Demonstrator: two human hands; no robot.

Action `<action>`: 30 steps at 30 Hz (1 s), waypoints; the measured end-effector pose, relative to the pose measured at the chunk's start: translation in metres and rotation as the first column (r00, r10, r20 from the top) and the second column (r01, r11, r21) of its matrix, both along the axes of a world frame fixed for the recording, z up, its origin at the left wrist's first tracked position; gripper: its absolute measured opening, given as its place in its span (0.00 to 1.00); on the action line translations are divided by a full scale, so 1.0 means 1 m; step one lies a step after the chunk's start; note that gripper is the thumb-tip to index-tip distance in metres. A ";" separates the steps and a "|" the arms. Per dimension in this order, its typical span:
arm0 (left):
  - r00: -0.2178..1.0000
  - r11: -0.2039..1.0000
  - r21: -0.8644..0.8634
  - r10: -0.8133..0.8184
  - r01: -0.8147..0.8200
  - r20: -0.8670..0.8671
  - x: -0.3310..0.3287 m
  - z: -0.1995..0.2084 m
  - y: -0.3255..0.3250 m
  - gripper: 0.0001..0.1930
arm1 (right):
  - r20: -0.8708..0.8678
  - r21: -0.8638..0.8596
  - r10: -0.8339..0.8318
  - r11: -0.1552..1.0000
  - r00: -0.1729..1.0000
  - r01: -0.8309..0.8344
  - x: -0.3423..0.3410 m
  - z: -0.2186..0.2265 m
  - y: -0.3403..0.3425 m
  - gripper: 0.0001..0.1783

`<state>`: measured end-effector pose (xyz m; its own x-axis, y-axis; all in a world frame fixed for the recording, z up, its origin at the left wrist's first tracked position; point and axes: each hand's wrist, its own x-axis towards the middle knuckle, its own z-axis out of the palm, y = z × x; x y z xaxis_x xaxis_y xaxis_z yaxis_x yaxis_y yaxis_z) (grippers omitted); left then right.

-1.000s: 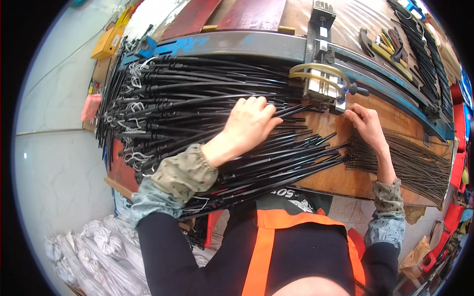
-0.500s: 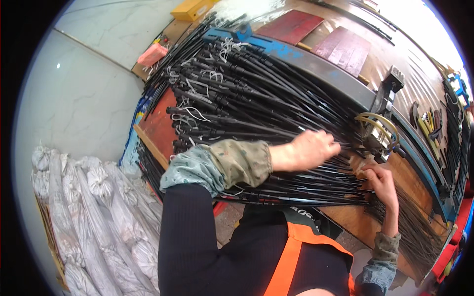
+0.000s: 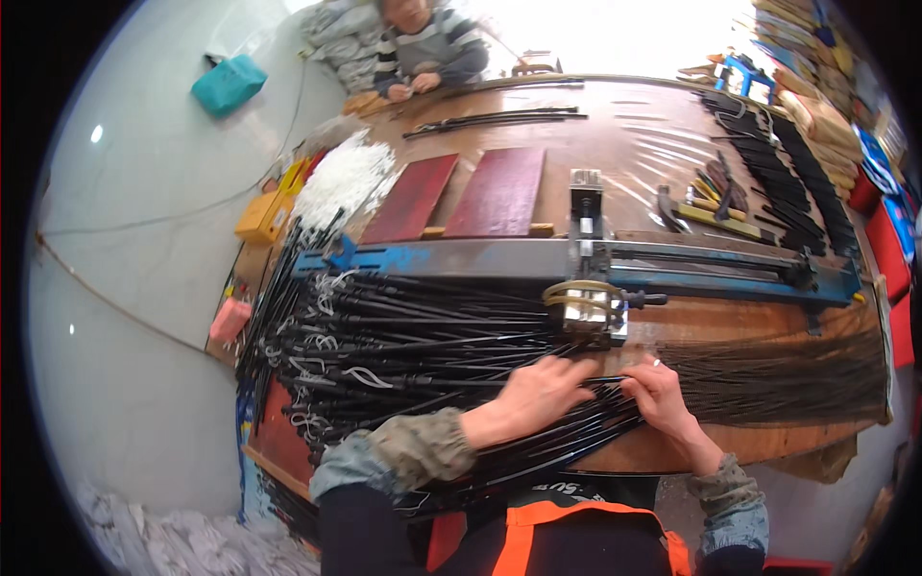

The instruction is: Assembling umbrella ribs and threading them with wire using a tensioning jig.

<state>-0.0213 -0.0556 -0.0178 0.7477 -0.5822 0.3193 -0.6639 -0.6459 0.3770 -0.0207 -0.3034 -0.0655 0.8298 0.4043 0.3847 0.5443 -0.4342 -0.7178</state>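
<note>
- Rod [image 3: 605,380], black, shows between your left hand [image 3: 536,397] and right hand [image 3: 657,392], over the desk [image 3: 663,451].
- Your right hand pinches its end.
- Your left hand blurs above other black rods [image 3: 432,334]; its grip I cannot tell.

The left hand [image 3: 540,396] is blurred, the right hand [image 3: 656,392] hides one end of a black rod [image 3: 603,380], the upper edge cuts off a co-worker's head [image 3: 407,13], and the lower edge crops the white bundles [image 3: 182,540].
</note>
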 end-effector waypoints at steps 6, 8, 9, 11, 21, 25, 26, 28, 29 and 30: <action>0.990 0.965 0.230 -0.111 0.129 -0.089 0.006 0.011 0.006 0.08 | 0.237 -0.460 0.189 0.886 0.953 -0.061 0.001 0.032 0.002 0.37; 0.986 0.957 0.238 -0.150 0.164 -0.074 0.017 0.029 -0.021 0.06 | 0.377 -0.341 0.155 0.940 0.913 -0.019 0.006 0.020 -0.007 0.39; 0.984 0.954 0.242 -0.169 0.178 -0.058 0.024 0.038 -0.025 0.05 | 0.470 -0.235 0.161 0.971 0.868 -0.053 0.018 0.013 -0.015 0.37; 0.982 0.937 0.300 -0.191 0.180 0.009 0.043 0.065 -0.031 0.05 | 0.644 -0.086 0.009 0.994 0.765 0.060 0.038 0.012 -0.049 0.35; 0.852 0.847 0.393 -0.469 0.359 0.233 0.127 0.107 -0.101 0.21 | 0.616 -0.017 -0.329 0.903 0.716 0.429 0.053 0.037 -0.167 0.28; 0.905 0.860 0.412 -0.394 0.300 0.164 0.131 0.108 -0.085 0.20 | 0.356 -0.035 -0.583 0.772 0.730 0.634 0.058 0.037 -0.138 0.33; 0.899 0.856 0.402 -0.412 0.325 0.151 0.128 0.098 -0.089 0.20 | 0.541 0.178 -0.564 0.802 0.624 0.570 0.075 0.023 -0.094 0.33; 0.910 0.872 0.384 -0.385 0.304 0.154 0.127 0.107 -0.085 0.20 | 0.690 0.376 -0.566 0.813 0.452 0.444 0.087 0.032 -0.081 0.33; 0.918 0.887 0.362 -0.363 0.288 0.160 0.126 0.112 -0.082 0.20 | 0.626 0.234 -0.478 0.869 0.616 0.437 0.076 0.032 -0.113 0.30; 0.925 0.918 0.315 -0.315 0.240 0.211 0.127 0.116 -0.073 0.20 | 0.524 0.089 -0.376 0.916 0.764 0.390 0.068 0.039 -0.127 0.28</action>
<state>0.1053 -0.1289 0.0982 0.4584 -0.8468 0.2699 -0.8801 -0.4748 0.0051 0.0471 -0.4307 -0.0266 0.5941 0.1107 0.7968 0.6152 -0.7008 -0.3613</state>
